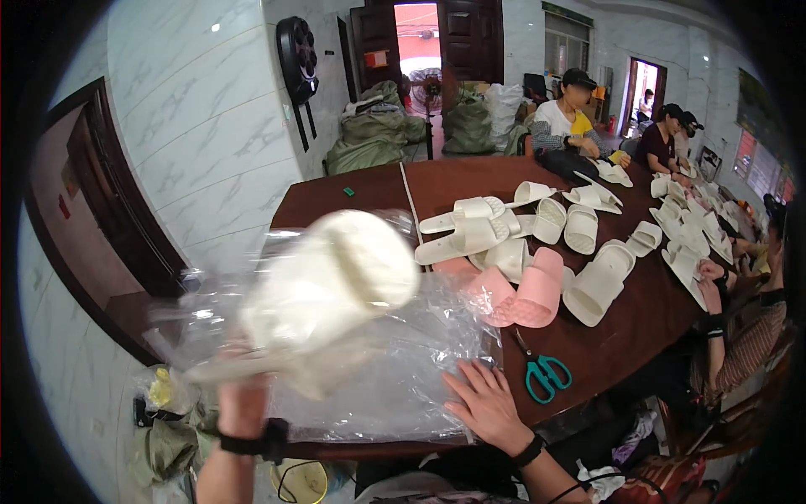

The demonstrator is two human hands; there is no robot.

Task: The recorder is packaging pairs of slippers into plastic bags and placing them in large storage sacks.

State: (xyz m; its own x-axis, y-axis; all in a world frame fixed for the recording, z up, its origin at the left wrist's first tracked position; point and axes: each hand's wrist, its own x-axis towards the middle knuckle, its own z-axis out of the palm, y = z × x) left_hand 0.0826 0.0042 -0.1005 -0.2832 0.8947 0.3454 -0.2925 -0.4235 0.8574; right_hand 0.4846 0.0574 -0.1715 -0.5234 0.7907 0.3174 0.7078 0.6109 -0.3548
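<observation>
My left hand (241,393) holds up a pair of cream-white slippers (306,290) over the near left of the table. Motion blurs them, and most of the fingers are hidden behind them. Clear plastic shows around the slippers; whether they are inside a bag I cannot tell. Fingers spread, my right hand (489,403) lies flat on the right edge of a stack of clear plastic bags (378,403). Beside that hand, scissors with teal handles (547,378) rest on the brown table. Pink slippers (537,290) lie just beyond the bags.
Several cream slippers (598,281) are spread over the brown table (638,336). A small green object (348,191) sits near its far edge. Co-workers handle slippers at the far end and along the right side. Green sacks (374,130) stand beyond the table, and a bucket (300,480) below its near edge.
</observation>
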